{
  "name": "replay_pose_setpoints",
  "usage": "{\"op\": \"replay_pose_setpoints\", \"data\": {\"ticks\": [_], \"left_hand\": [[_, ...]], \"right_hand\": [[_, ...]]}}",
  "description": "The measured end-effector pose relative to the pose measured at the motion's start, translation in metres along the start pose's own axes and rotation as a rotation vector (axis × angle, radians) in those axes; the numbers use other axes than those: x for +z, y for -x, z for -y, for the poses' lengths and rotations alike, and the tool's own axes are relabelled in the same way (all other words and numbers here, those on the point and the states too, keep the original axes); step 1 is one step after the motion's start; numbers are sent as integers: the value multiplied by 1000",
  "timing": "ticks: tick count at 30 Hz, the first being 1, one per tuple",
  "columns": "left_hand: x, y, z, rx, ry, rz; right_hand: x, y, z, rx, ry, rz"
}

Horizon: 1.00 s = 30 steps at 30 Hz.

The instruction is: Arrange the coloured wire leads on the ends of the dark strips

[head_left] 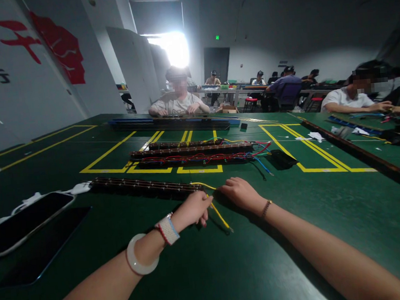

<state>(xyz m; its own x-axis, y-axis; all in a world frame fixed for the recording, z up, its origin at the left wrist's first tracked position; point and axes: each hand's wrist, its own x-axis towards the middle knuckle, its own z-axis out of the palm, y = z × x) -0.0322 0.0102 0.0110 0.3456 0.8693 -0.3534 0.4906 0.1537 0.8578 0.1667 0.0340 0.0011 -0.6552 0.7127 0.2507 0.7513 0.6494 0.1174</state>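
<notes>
A long dark strip (140, 185) with shiny dots lies on the green table in front of me, its right end beside my left hand. My left hand (194, 207) is closed, thumb and forefinger pinched on a yellow wire (219, 213) at that end. One end of the wire, with a metal terminal, points toward me on the table. A second stretch of yellow wire (205, 185) runs from the strip toward my right hand (240, 193). That hand rests on the table with its fingers curled down; what they hold, if anything, is hidden.
Several similar strips (194, 159) with red and blue wires lie beyond, near a black piece (283, 158). A phone (27, 221) and a dark flat panel (47, 247) lie at left. A long brown bar (361, 154) crosses the right side. Other people sit across and at right.
</notes>
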Motion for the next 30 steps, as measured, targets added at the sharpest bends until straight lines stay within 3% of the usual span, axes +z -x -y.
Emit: {"op": "replay_pose_setpoints", "data": {"ticks": [6,11,14,19,23,30], "left_hand": [[4,9,-2,246,-314,-382],[8,9,2,278,-403,-401],[9,8,4,326,-427,-404],[8,10,-1,415,-295,-326],[8,12,-6,471,-193,-241],[16,12,0,346,72,68]], "right_hand": [[-1,-1,1,14,-34,-65],[-8,-3,9,85,-346,-132],[-13,-4,11,82,-563,-91],[-15,-3,4,98,-652,21],[-4,-5,-5,141,-680,42],[10,-13,-14,226,-959,184]]}}
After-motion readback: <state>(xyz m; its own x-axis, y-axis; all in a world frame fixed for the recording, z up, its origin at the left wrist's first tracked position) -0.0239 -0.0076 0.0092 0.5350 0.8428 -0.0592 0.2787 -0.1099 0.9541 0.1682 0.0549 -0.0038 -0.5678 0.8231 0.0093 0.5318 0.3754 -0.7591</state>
